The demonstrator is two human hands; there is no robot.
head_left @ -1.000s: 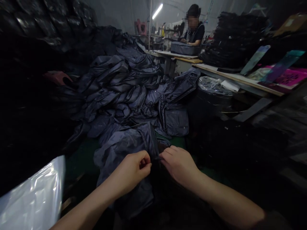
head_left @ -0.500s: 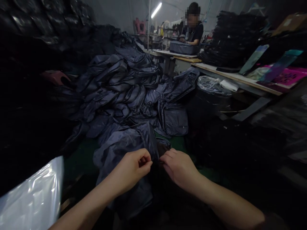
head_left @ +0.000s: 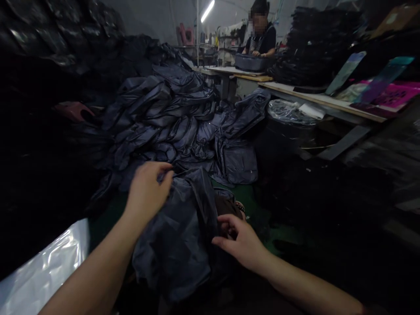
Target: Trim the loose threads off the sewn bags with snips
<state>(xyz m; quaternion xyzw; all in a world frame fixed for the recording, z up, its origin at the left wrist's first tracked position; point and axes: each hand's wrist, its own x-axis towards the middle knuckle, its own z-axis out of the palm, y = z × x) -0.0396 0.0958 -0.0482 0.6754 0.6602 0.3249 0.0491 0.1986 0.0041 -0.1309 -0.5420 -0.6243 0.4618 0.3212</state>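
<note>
Dark blue-grey fabric bag (head_left: pixel 177 240) hangs crumpled right in front of the person, nearest of the grey cloth heap (head_left: pixel 170 105). Left hand (head_left: pixel 147 188) at its upper left corner, fingers curled, thumb near forefinger; blurred, can't tell if it pinches cloth. Right hand (head_left: pixel 241 243) beside its right edge, thumb and fingers spread apart, no clear grip.

Risks: slick-looking, limp cloth could slide down to the green floor (head_left: pixel 244 192) if neither hand really has it; folds could bunch or twist if only one corner gets pulled; same-coloured heap close behind could snag or get mixed up with it.

Hard to see: bag's lower end sinks into shadow, support underneath unclear, any opening or zipper unreadable. Shiny plastic sheet (head_left: pixel 49 275) cut off at lower left.
</note>
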